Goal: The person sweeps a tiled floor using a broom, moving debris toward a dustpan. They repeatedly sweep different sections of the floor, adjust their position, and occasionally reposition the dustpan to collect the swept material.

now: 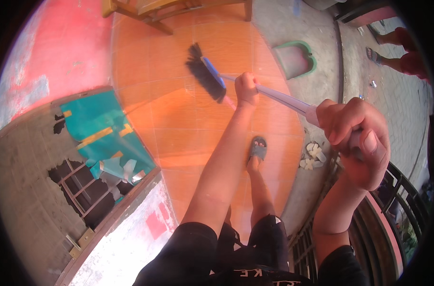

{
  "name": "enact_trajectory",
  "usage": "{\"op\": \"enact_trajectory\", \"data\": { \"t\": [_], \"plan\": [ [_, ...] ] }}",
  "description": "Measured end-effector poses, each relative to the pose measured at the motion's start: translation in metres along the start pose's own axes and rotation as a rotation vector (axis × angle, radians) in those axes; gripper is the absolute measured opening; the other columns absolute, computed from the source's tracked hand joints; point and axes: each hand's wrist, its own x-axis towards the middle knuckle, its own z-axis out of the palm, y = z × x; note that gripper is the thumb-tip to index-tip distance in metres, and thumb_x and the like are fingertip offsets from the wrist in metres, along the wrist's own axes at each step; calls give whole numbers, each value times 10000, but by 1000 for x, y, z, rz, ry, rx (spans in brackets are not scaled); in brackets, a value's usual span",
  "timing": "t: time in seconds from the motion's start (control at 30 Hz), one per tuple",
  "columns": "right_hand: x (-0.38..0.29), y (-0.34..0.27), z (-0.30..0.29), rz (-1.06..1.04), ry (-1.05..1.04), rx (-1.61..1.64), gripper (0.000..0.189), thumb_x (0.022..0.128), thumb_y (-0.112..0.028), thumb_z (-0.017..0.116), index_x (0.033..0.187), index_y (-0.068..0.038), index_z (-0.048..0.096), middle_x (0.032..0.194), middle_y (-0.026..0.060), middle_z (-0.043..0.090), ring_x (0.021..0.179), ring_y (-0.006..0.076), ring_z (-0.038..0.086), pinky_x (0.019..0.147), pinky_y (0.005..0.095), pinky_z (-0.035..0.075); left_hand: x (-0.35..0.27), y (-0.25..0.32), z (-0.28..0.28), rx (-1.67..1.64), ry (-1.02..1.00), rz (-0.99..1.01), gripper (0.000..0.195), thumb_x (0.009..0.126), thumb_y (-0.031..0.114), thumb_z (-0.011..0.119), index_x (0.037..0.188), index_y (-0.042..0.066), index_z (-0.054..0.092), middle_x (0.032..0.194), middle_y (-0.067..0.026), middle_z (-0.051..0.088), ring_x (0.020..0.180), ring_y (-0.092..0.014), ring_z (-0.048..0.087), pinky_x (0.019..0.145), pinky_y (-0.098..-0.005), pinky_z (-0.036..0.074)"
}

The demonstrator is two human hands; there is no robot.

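Both of my hands grip the pale handle (281, 96) of a push-type broom. My left hand (247, 88) is closed round the lower part of the shaft, close to the broom head. Up at the top end, my right hand (356, 139) wraps the grip, thumb towards me. The blue broom head (214, 72) with dark bristles (204, 77) is tilted over the orange tiled floor (217, 150); the bristles look blurred. Whether they touch the tiles I cannot tell. A thin pink strip (230, 103) shows just beside the bristles.
A green dustpan (296, 59) lies on the concrete strip at the right, with whitish scraps (313, 156) nearer me. A wooden chair (181, 14) stands ahead. Left is a damaged door (27, 186) with green sheeting. Metal railings (399, 189) and another person's legs (392, 59) are at right.
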Motion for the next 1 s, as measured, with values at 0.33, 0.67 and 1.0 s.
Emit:
{"op": "enact_trajectory", "data": {
  "t": [0.33, 0.67, 1.0],
  "plan": [
    [-82, -37, -82, -204, 45, 31, 314, 919, -373, 559, 831, -72, 553, 587, 3, 491, 520, 145, 437, 651, 365, 345, -85, 11, 116, 182, -340, -110, 482, 901, 300, 384, 554, -8, 513, 543, -172, 536, 586, -301, 534, 604, -417, 424],
    [-134, -73, -98, -307, -8, 324, 297, 861, -326, 725, 644, -157, 615, 494, -52, 584, 403, 95, 489, 560, 271, 411, -149, 85, 77, 447, -252, 132, 386, 885, 175, 364, 559, 16, 497, 598, -175, 535, 704, -347, 509, 726, -437, 417],
    [-82, 8, 10, 46, 11, 511, 438, 872, -388, 679, 684, 2, 612, 586, 84, 569, 534, 224, 500, 612, 400, 403, -151, 35, -95, 688, -233, -200, 343, 896, 190, 433, 605, 25, 508, 583, -144, 524, 636, -302, 526, 588, -427, 400]
  ]
}}
